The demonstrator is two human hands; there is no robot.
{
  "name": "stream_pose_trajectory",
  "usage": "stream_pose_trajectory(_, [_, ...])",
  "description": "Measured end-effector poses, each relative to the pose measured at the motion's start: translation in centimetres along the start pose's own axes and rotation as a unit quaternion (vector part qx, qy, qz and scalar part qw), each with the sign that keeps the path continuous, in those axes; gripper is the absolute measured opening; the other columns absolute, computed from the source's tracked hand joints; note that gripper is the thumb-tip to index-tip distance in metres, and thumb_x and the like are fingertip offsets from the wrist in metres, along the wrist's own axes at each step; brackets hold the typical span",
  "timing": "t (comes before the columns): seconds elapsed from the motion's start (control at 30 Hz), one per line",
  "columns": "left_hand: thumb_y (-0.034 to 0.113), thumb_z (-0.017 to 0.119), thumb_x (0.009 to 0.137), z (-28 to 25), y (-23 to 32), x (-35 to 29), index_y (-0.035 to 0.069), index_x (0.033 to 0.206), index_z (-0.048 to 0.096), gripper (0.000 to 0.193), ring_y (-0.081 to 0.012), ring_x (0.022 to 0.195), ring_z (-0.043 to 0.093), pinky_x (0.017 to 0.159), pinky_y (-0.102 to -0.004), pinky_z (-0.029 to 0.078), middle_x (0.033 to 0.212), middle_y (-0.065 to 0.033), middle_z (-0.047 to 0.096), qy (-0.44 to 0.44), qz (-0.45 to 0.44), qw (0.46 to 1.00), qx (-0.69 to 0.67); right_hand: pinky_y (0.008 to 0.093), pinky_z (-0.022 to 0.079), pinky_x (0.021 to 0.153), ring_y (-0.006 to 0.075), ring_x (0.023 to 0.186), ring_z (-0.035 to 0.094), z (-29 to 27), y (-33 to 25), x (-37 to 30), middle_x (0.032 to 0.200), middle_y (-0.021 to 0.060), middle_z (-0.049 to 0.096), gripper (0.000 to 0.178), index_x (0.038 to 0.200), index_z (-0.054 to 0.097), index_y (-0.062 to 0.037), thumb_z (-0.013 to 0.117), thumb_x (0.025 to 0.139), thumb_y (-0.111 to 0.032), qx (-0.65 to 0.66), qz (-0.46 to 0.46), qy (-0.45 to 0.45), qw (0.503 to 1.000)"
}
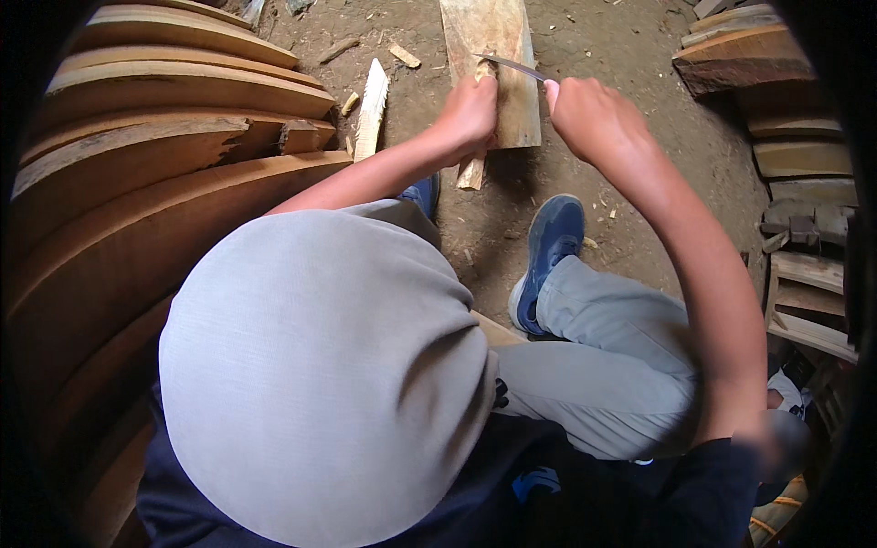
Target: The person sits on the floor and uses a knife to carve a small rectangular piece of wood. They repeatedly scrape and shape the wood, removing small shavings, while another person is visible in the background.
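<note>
My left hand grips a short pale wooden stick, holding it upright against a thick wooden plank that lies on the dirt ground. My right hand is closed around the handle of a knife; its thin metal blade reaches left and meets the top of the stick above my left hand. The handle itself is hidden inside my fist. Both forearms stretch forward over my bent knees, which are covered by grey trousers.
Stacked curved wooden planks fill the left side. More timber pieces are piled at the right. A split pale wood piece and chips lie on the dirt. My blue shoes rest on the ground below the plank.
</note>
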State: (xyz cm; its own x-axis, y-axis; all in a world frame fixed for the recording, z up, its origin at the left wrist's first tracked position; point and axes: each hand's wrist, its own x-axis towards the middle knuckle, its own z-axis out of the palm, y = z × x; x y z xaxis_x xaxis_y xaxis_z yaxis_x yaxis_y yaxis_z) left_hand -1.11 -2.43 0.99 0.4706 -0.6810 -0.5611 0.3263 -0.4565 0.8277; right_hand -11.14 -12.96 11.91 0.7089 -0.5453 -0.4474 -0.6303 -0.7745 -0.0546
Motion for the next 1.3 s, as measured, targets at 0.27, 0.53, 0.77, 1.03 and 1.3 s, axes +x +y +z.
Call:
stream_pose_trajectory(0.27, [0.028, 0.036, 0.091, -0.2, 0.2, -0.4, 0.003, 0.079, 0.047, 0.030, -0.0207, 0.039, 0.046, 0.030, -0.0355, 0.032, 0.061, -0.0095, 0.049, 0.008, -0.001, 1.000, 0.006, 0.0505, 0.050, 0.077, 0.0432, 0.086, 0.063, -0.2, 0.3, -0.4, 0.089, 0.0251, 0.065, 0.051, 0.086, 0.065, 0.0044, 0.032, 0.099, -0.033, -0.041, -0.007, 0.006, 0.999])
stream_pose_trajectory(0.53, [0.030, 0.032, 0.091, 0.0, -0.7, 0.6, -0.013, 0.102, 0.047, 0.047, -0.0400, 0.069, 0.065, 0.067, -0.0470, 0.051, 0.089, -0.0331, 0.061, 0.055, 0.061, 0.983, 0.166, 0.0467, 0.053, 0.074, 0.0385, 0.086, 0.066, 2.0, 0.3, -0.1, 0.092, 0.0219, 0.067, 0.046, 0.094, 0.064, 0.0001, 0.034, 0.099, -0.035, -0.077, 0.024, 0.040, 0.996])
stream_pose_trajectory(0.77, [0.033, 0.038, 0.093, -1.4, -2.2, 3.6, 0.002, 0.080, 0.049, 0.036, -0.0205, 0.043, 0.048, 0.040, -0.0376, 0.039, 0.058, -0.0088, 0.050, 0.068, 0.067, 0.988, 0.120, 0.0433, 0.056, 0.069, 0.0336, 0.085, 0.068, 2.7, -2.2, 0.9, 0.090, 0.0182, 0.069, 0.041, 0.097, 0.063, -0.0019, 0.036, 0.100, -0.033, -0.056, 0.090, 0.064, 0.992])
stream_pose_trajectory(1.03, [0.033, 0.039, 0.094, -1.3, 0.7, -0.1, 0.009, 0.080, 0.046, 0.029, -0.0143, 0.040, 0.038, 0.037, -0.0317, 0.033, 0.057, -0.0007, 0.041, -0.036, -0.015, 0.998, 0.041, 0.0390, 0.057, 0.059, 0.0312, 0.077, 0.070, 2.2, 1.1, 3.6, 0.082, 0.0153, 0.070, 0.037, 0.092, 0.064, -0.0030, 0.039, 0.099, -0.030, -0.142, 0.061, 0.141, 0.978])
stream_pose_trajectory(1.3, [0.031, 0.039, 0.093, -1.6, 0.4, -0.2, 0.011, 0.081, 0.044, 0.024, -0.0125, 0.042, 0.037, 0.038, -0.0298, 0.031, 0.060, 0.0000, 0.040, -0.031, -0.022, 0.999, 0.033, 0.0474, 0.054, 0.067, 0.0395, 0.077, 0.066, 0.5, 1.3, 0.8, 0.080, 0.0243, 0.066, 0.048, 0.082, 0.064, 0.0017, 0.036, 0.099, -0.034, -0.039, -0.046, 0.094, 0.994])
